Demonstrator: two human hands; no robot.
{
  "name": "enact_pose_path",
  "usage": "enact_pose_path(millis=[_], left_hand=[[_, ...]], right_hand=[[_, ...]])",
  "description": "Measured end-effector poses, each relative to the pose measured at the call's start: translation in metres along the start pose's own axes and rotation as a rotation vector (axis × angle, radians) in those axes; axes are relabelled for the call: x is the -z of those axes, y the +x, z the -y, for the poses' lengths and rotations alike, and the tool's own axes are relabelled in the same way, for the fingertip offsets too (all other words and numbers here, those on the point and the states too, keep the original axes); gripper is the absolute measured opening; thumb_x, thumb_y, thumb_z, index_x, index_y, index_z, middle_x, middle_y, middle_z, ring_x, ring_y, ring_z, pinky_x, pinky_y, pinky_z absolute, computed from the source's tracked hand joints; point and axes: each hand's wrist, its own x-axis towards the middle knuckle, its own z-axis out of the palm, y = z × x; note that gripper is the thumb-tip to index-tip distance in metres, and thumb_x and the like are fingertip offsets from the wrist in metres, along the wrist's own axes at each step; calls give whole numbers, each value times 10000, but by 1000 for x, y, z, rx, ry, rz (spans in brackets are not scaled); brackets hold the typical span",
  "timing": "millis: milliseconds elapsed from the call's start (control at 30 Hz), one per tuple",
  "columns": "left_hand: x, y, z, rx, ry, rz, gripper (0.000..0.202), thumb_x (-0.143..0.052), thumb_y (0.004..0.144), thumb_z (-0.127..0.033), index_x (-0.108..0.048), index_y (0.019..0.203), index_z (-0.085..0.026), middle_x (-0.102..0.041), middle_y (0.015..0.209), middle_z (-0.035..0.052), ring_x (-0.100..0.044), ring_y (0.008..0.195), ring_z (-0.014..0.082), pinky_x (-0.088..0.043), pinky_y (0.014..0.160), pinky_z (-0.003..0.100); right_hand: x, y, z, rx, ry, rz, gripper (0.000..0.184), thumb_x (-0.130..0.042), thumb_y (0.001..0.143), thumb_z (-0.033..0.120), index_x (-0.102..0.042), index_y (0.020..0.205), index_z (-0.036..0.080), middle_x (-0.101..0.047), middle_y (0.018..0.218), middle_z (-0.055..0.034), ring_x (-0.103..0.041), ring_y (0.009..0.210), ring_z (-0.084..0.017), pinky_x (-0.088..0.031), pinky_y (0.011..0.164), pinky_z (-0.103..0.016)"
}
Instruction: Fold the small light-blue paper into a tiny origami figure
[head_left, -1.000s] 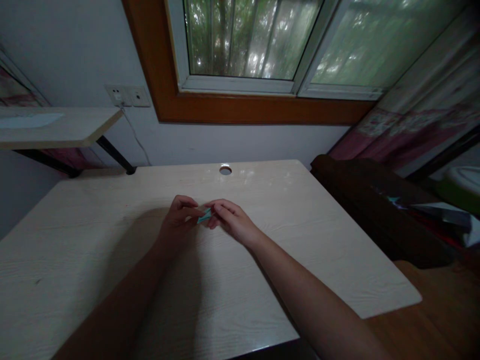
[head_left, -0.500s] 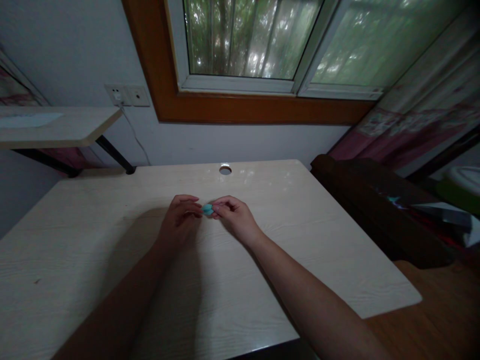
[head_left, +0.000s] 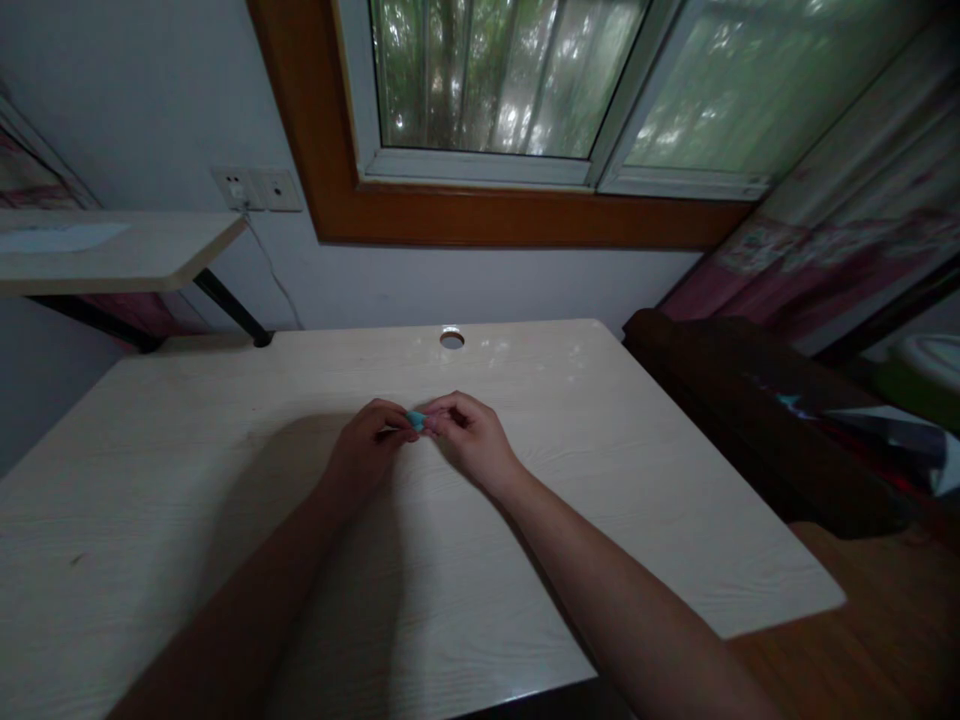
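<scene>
A small, thin teal piece, perhaps folded paper, is held between my two hands over the middle of the pale wooden desk. My left hand pinches its left edge with the fingers closed. From the other side, my right hand grips it between thumb and fingertips. My fingers cover much of the piece, so its full shape is hidden.
Behind my hands a round cable hole pierces the desk near the wall. A raised shelf on black legs stands at the left. Dark furniture with assorted items adjoins the right side. A window is above.
My left hand has closed its fingers onto the teal piece's left edge, covering more of it. The right hand keeps its hold almost in place.
</scene>
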Motion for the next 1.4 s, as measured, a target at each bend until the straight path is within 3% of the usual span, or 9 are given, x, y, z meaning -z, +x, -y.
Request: enact_pose_path(millis=[167, 333, 500, 633, 867, 967, 1200, 1400], left_hand=[[-1, -1, 0, 166, -168, 33, 125, -657, 862, -308, -620, 826, -194, -671, 872, 35, -671, 770, 165, -548, 745, 311], [-1, -3, -1, 274, -275, -10, 174, -640, 879, -351, -589, 884, -185, -695, 778, 21, -693, 734, 171, -557, 735, 324], [-1, -5, -4, 206, -350, -62, 215, -654, 878, -345, -571, 991, -183, -694, 833, 21, -698, 743, 159, -578, 736, 323], [-1, -5, -1, 153, -360, -7, 257, -739, 810, -319, -585, 972, -193, -681, 916, 27, -710, 801, 166, -590, 755, 314], [2, -3, 1, 33, -174, -3, 146, -710, 836, -321, -658, 887, -196, -669, 867, 30, -680, 780, 153, -578, 752, 292], [3, -3, 0, 44, -140, 5, 137, -708, 837, -319, -661, 874, -195, -672, 848, 31, -676, 774, 157, -568, 735, 287], [3, -3, -1, 112, -195, 38, 101, -671, 852, -294, -656, 837, -195, -671, 805, 28, -676, 730, 161, -557, 701, 290], [0, -3, -3, 162, -167, 73, 55, -625, 851, -243, -608, 829, -196, -680, 762, 18, -670, 712, 167, -539, 685, 294]], right_hand=[[-1, 1, 3, -27, 75, 1, 110, -707, 811, 278, -679, 876, 194, -697, 791, -23, -656, 736, -153, -520, 706, -284], [-1, 2, -1, -47, 131, 1, 163, -699, 821, 316, -660, 923, 195, -673, 799, -16, -657, 743, -147, -519, 720, -288], [2, 2, -6, -32, 175, 56, 240, -684, 850, 362, -648, 1034, 211, -637, 835, -11, -643, 743, -139, -503, 727, -289], [3, 1, -4, -14, 195, 95, 272, -682, 855, 405, -633, 1047, 218, -629, 828, -10, -633, 748, -145, -498, 736, -294], [4, -1, -4, -36, 92, 142, 270, -687, 849, 421, -631, 1020, 219, -676, 930, -43, -636, 814, -158, -500, 752, -292], [5, 0, -6, -27, 15, 151, 253, -718, 821, 404, -660, 986, 222, -678, 997, -50, -642, 826, -159, -500, 751, -292], [8, 2, -9, -64, -14, 147, 154, -725, 799, 332, -678, 855, 196, -689, 826, -30, -626, 760, -167, -488, 728, -306], [11, 4, -7, -27, -105, 194, 80, -644, 834, 253, -684, 845, 185, -684, 807, -27, -614, 771, -160, -475, 757, -300]])
